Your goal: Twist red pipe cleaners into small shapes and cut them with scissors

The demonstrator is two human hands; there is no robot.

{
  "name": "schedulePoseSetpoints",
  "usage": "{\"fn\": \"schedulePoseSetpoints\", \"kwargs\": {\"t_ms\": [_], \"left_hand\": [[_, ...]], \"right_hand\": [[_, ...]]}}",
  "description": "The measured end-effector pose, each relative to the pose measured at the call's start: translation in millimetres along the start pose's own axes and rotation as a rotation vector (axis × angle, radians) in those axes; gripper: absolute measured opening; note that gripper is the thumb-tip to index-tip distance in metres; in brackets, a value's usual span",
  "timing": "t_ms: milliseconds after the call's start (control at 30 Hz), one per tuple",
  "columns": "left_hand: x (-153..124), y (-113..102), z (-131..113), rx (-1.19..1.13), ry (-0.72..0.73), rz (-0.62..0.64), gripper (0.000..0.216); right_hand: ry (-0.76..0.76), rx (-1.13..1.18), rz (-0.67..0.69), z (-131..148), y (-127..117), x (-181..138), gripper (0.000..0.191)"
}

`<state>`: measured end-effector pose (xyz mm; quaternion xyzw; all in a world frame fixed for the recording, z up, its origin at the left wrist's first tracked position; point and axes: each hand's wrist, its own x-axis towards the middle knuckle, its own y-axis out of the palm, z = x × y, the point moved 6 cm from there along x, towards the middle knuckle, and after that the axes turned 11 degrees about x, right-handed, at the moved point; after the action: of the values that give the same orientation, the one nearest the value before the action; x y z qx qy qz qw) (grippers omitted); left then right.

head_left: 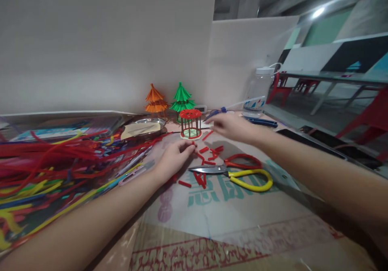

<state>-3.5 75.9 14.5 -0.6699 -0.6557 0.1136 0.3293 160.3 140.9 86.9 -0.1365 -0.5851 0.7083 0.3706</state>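
Observation:
My left hand (174, 159) rests on the tabletop, its thumb and forefinger pinched on a short red strip (193, 143). Just beyond it stands a small round cage-like model (190, 125) with a red top, dark upright posts and a pale base. To the right of that model, my right hand (228, 127) hovers with fingers stretched forward and apart, holding nothing that I can see. A blue item (217, 112) lies behind its fingertips. Scissors (224, 170) with one red and one yellow handle lie open, among several cut red strips (209, 162).
An orange tree model (155, 101) and a green one (181, 99) stand by the wall. Colourful fuzzy stems (60, 157) cover the left side. A metal dish (151, 126) with a beige piece sits behind them. A clear bottle (257, 95) and a dark phone-like slab (309, 143) are at right.

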Motion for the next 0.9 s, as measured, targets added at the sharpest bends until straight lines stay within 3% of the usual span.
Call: {"fn": "schedulePoseSetpoints", "kwargs": {"t_ms": [100, 200, 367, 467, 633, 767, 900], "left_hand": [[0.3, 2.7, 1.4, -0.092, -0.021, 0.022, 0.025], [0.4, 5.2, 1.8, -0.147, -0.028, 0.043, 0.024], [0.7, 6.5, 3.2, -0.155, -0.02, 0.044, 0.026], [1.1, 6.2, 3.9, -0.163, -0.013, 0.053, 0.029], [1.2, 1.3, 1.5, -0.083, -0.002, 0.04, 0.036], [0.0, 1.4, 1.3, -0.071, -0.005, 0.058, 0.037], [-2.0, 4.6, 1.4, -0.122, -0.006, 0.095, 0.038]], "right_hand": [[-0.009, -0.157, 0.089, -9.4, 27.7, 5.6, 0.032], [-0.031, -0.256, 0.096, -13.9, 45.8, 12.9, 0.031], [-0.003, -0.243, -0.032, -1.3, 43.5, 3.1, 0.027], [-0.018, -0.05, -0.156, 18.5, 36.4, -16.1, 0.021], [-0.023, 0.467, -0.297, 35.4, 35.2, -34.1, 0.014], [0.169, 0.902, -0.37, 25.7, 37.6, -35.2, 0.005], [0.352, 1.227, -0.355, 23.3, 42.6, -38.4, 0.025]]}}
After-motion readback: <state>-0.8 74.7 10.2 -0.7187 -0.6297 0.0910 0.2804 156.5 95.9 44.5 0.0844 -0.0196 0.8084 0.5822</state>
